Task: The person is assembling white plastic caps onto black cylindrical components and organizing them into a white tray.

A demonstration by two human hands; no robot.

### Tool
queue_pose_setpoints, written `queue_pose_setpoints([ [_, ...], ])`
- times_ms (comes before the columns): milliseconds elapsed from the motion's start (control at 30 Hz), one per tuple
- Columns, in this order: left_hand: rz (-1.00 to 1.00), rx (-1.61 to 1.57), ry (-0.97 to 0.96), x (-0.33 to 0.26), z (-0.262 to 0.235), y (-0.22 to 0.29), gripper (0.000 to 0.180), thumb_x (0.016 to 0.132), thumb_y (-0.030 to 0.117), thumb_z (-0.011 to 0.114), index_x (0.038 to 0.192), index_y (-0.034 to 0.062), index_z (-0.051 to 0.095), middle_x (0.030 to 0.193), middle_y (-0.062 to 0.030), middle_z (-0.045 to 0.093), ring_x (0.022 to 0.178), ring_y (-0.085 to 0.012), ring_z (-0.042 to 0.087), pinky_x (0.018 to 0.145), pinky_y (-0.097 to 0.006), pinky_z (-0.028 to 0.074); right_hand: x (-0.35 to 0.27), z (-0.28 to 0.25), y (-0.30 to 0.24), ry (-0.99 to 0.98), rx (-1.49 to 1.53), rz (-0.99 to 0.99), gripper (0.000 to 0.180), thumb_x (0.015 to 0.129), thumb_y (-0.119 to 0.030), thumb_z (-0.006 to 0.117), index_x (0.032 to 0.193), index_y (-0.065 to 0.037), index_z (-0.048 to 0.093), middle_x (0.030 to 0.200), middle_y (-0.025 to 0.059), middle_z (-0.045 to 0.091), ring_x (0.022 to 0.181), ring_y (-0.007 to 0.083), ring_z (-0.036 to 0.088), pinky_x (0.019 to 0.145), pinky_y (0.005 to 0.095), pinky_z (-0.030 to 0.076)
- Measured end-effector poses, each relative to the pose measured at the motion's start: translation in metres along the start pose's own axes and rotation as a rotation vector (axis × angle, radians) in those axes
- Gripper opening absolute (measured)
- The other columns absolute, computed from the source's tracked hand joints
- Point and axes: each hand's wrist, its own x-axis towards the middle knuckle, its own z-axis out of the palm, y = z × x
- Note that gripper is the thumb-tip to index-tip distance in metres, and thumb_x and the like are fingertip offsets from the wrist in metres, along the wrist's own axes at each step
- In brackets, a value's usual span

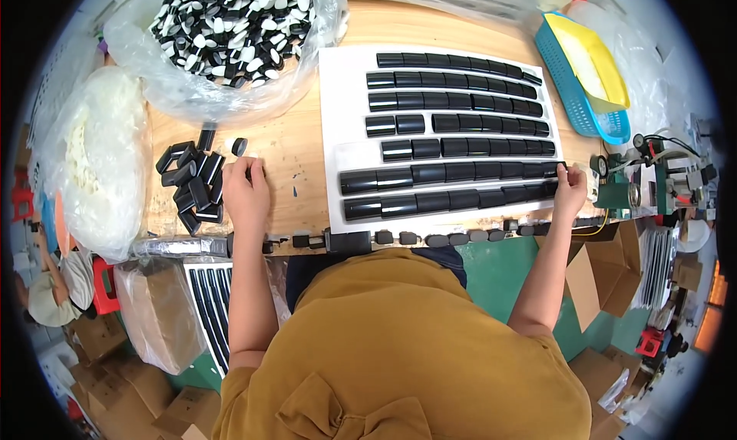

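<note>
Rows of glossy black caps [461, 172] lie on a white board [343, 79] in front of me. At the right end of the second-nearest row, my right hand [570, 188] pinches a black cap [560, 167] between thumb and fingers. My left hand [246, 188] is beside a loose pile of black caps [196, 193] to the left of the board. Its fingers are bent together and pointing down, hiding whatever they may hold. Just beyond its fingertips stands a single black cap [239, 146].
A clear plastic bag [326, 18] of black and white pieces lies far left, another bag [115, 156] nearer. At right are a blue basket [568, 87] with a yellow tray [603, 64] and a gauge [600, 165]. Dark pieces line the front edge; below stands a carton [610, 271].
</note>
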Motion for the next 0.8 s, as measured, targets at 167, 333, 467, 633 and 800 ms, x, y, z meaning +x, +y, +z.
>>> queue_pose_setpoints([
  [167, -0.063, -0.159, -0.012, -0.004, 0.001, 0.003, 0.017, 0.092, 0.013, 0.068, 0.105, 0.0031, 0.063, 0.085, -0.0062, 0.061, 0.072, -0.0121, 0.057, 0.068, -0.025, 0.047, -0.021, -0.001, -0.034, 0.184, -0.849, -0.25, 0.027, 0.087, -0.039, 0.074, 0.097, -0.015, 0.076, 0.108, 0.0081, 0.066, 0.101, 0.0283, 0.057, 0.087, 0.0421, 0.046],
  [333, -0.273, -0.791, 0.055, -0.007, 0.01, 0.016, 0.037, 0.086, -0.003, 0.07, 0.12, 0.001, 0.055, 0.093, -0.0009, 0.058, 0.078, -0.0073, 0.056, 0.068, -0.019, 0.046, -0.01, -0.011, 0.006, 0.066, -0.674, -0.133, 0.025, 0.085, -0.044, 0.073, 0.1, -0.024, 0.078, 0.119, 0.0076, 0.062, 0.113, 0.0328, 0.049, 0.096, 0.0494, 0.04],
  [467, -0.281, -0.916, 0.064, -0.014, 0.011, 0.025, 0.032, 0.085, -0.004, 0.071, 0.115, 0.0002, 0.059, 0.098, -0.0036, 0.059, 0.081, -0.0083, 0.057, 0.069, -0.017, 0.046, -0.028, -0.006, -0.029, 0.068, -0.818, -0.176, 0.026, 0.087, -0.043, 0.07, 0.101, -0.023, 0.078, 0.128, 0.0104, 0.059, 0.12, 0.0347, 0.046, 0.102, 0.0536, 0.035],
  [633, -0.113, -0.613, -0.001, -0.021, 0.018, 0.022, 0.013, 0.084, -0.001, 0.072, 0.096, -0.0016, 0.067, 0.098, -0.0081, 0.061, 0.09, -0.0174, 0.061, 0.081, -0.027, 0.049, -0.04, 0.003, -0.066, -0.066, -1.189, -0.227, 0.029, 0.092, -0.038, 0.063, 0.112, -0.02, 0.074, 0.143, 0.0169, 0.049, 0.127, 0.0391, 0.043, 0.107, 0.0568, 0.028],
  [800, 0.009, -0.507, -0.027, -0.028, 0.021, 0.03, 0.023, 0.078, 0.0, 0.075, 0.1, 0.0054, 0.069, 0.105, -0.0125, 0.063, 0.104, -0.0288, 0.058, 0.09, -0.036, 0.047, -0.046, 0.042, -0.108, -0.018, -0.789, -0.507, 0.032, 0.089, -0.033, 0.07, 0.113, -0.012, 0.073, 0.124, 0.0149, 0.062, 0.114, 0.0362, 0.056, 0.095, 0.0475, 0.045],
])
